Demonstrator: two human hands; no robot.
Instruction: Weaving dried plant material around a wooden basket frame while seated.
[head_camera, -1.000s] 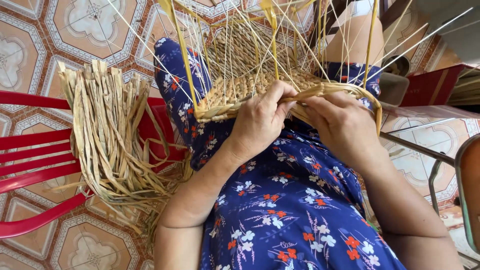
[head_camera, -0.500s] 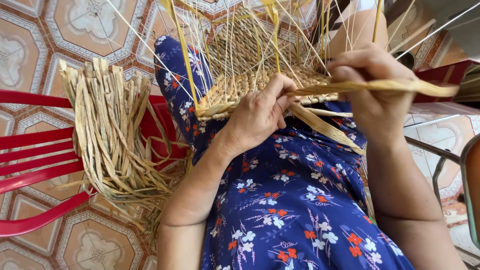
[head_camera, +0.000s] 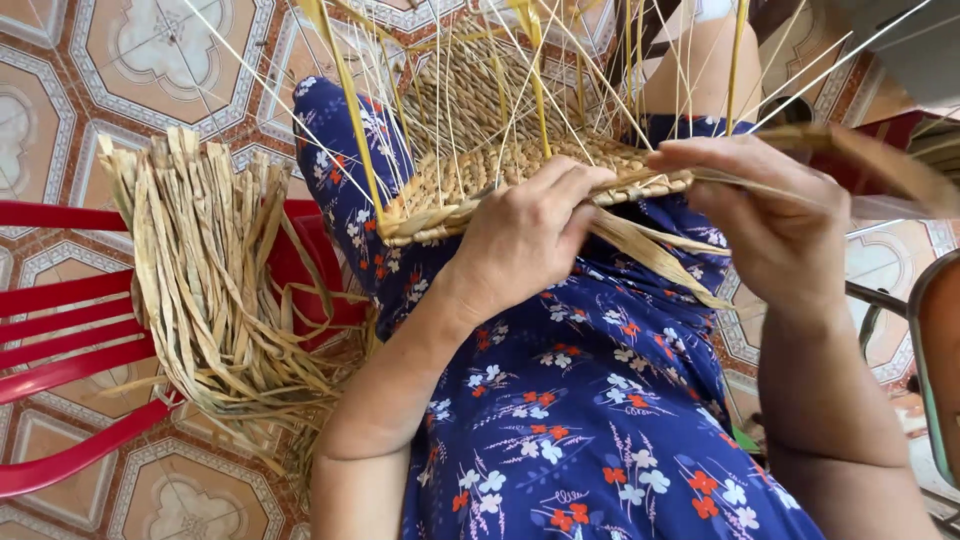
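A half-woven straw basket (head_camera: 470, 160) rests on my lap, its thin upright stakes fanning up and away from me. My left hand (head_camera: 525, 235) presses on the basket's near woven rim, fingers curled over the edge. My right hand (head_camera: 770, 220) pinches a flat dried straw strand (head_camera: 870, 165) that runs from the rim out to the right, pulled taut. Another loose strand (head_camera: 660, 260) hangs from the rim between my two hands. I wear a blue flowered dress (head_camera: 590, 420).
A thick bundle of dried straw strips (head_camera: 215, 290) lies draped over a red slatted plastic chair (head_camera: 70, 340) at my left. Patterned floor tiles (head_camera: 150, 40) lie beneath. A metal-framed chair edge (head_camera: 930, 350) stands at the right.
My right hand has left the rim and drawn a straw strand out to the right, pulling it tight. My left hand has stayed on the basket's edge.
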